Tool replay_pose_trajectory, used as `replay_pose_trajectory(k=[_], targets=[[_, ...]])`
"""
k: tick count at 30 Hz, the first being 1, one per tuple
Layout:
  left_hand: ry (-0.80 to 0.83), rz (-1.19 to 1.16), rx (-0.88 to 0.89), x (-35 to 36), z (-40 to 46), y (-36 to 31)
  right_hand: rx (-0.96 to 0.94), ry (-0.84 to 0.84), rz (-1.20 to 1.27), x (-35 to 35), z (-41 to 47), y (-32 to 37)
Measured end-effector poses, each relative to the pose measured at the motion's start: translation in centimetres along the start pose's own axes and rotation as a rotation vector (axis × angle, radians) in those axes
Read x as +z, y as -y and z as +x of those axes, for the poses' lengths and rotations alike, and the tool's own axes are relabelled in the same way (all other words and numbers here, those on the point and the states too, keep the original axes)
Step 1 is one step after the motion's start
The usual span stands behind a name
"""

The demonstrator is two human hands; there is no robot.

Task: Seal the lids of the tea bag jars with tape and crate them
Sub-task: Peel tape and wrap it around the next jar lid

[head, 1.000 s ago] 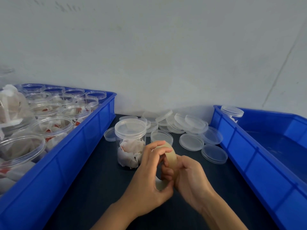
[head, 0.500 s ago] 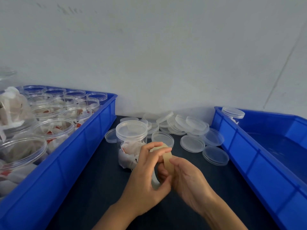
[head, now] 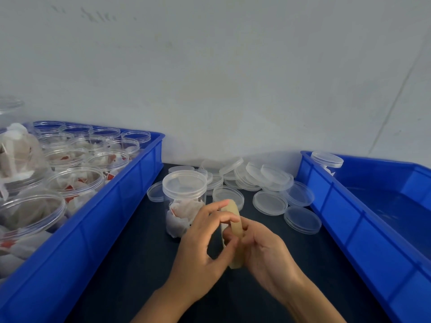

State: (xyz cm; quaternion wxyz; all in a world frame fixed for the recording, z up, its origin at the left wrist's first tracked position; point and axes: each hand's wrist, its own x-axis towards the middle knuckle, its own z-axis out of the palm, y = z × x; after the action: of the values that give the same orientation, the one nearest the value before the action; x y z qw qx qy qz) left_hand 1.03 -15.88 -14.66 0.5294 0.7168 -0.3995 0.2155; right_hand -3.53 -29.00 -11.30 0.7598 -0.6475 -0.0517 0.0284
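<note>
Between the two crates, both hands work a roll of tape (head: 233,231) held upright on its edge over the dark table (head: 130,264). The right hand (head: 263,248) curls round the roll from the right, while the left hand (head: 200,250) pinches at the roll's outer face with fingertips (head: 229,219) and thumb, apparently hunting for the loose end. So the step in hand looks like freeing a length of tape; no strip shows pulled out yet. The lidded jar (head: 184,201), with tea bags inside, stands just behind the left hand, unsealed as far as I can tell. Next the end must be peeled up and carried to the seam under the lid. Loose lids (head: 270,202) lie behind; the left crate (head: 98,227) holds open jars, the right crate (head: 363,227) one capped jar (head: 326,162) at its far corner. Against the earlier frames, the left fingers have shifted along the roll; the jar has not moved.
</note>
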Motion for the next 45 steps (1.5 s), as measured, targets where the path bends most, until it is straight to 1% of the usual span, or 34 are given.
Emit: replay_pose_trajectory(k=[2,4,6,8,11,13,15,17,20,23,25,27,28,30,33,36,41,44,45], targets=[[-0.054,-0.011,-0.030,0.0,0.1,0.2,-0.008,-0.021,-0.065,0.1,0.1,-0.5],[-0.112,0.042,-0.008,0.1,0.1,0.4,-0.018,-0.039,-0.157,0.5,0.1,-1.0],[-0.155,0.140,0.055,0.2,0.2,0.5,-0.024,-0.053,-0.223,0.6,0.1,-1.4],[-0.188,0.279,0.117,0.3,0.3,0.6,-0.033,-0.031,-0.287,0.5,-0.1,-1.7],[-0.161,0.470,0.174,0.0,0.4,0.5,-0.037,0.035,-0.347,0.4,-0.3,-1.6],[-0.131,0.509,0.189,0.0,0.4,0.6,-0.023,0.038,-0.393,0.3,-0.1,-1.0],[-0.155,0.437,0.122,-0.1,0.3,0.6,-0.047,0.087,-0.462,0.0,0.0,-0.8],[-0.217,0.366,0.035,-0.2,0.3,0.7,-0.057,0.116,-0.540,-0.2,0.0,-0.8],[-0.269,0.322,-0.027,-0.2,0.2,0.6,-0.071,0.013,-0.605,-0.4,0.4,-1.1],[-0.288,0.230,-0.054,0.0,0.2,0.2,-0.038,-0.083,-0.635,-0.5,0.6,-1.3],[-0.291,0.162,-0.071,0.2,0.1,-0.1,-0.025,-0.157,-0.721,-0.6,0.7,-1.6],[-0.287,0.101,-0.095,0.4,0.2,-0.4,-0.063,-0.230,-0.840,-0.7,0.9,-1.8],[-0.283,0.074,-0.114,0.4,0.2,-0.4,-0.096,-0.246,-0.890,-0.9,0.9,-1.7],[-0.285,0.036,-0.164,0.4,0.2,-0.4,-0.161,-0.227,-0.946,-1.4,0.7,-1.4],[-0.341,-0.023,-0.249,0.2,0.3,-0.2,-0.192,-0.187,-0.868,-1.4,0.5,-1.0],[-0.385,-0.022,-0.226,0.0,0.3,-0.3,-0.162,-0.246,-0.896,-0.9,0.7,-1.4],[-0.413,0.112,-0.167,-0.2,0.6,-0.3,-0.220,-0.406,-1.154,-0.3,0.4,-1.4],[-0.376,0.142,-0.150,-0.2,0.5,-0.1,-0.218,-0.433,-1.232,-0.3,0.3,-1.1],[-0.342,0.168,-0.106,-0.4,0.5,0.0,-0.227,-0.433,-1.253,-0.5,0.3,-1.0]])
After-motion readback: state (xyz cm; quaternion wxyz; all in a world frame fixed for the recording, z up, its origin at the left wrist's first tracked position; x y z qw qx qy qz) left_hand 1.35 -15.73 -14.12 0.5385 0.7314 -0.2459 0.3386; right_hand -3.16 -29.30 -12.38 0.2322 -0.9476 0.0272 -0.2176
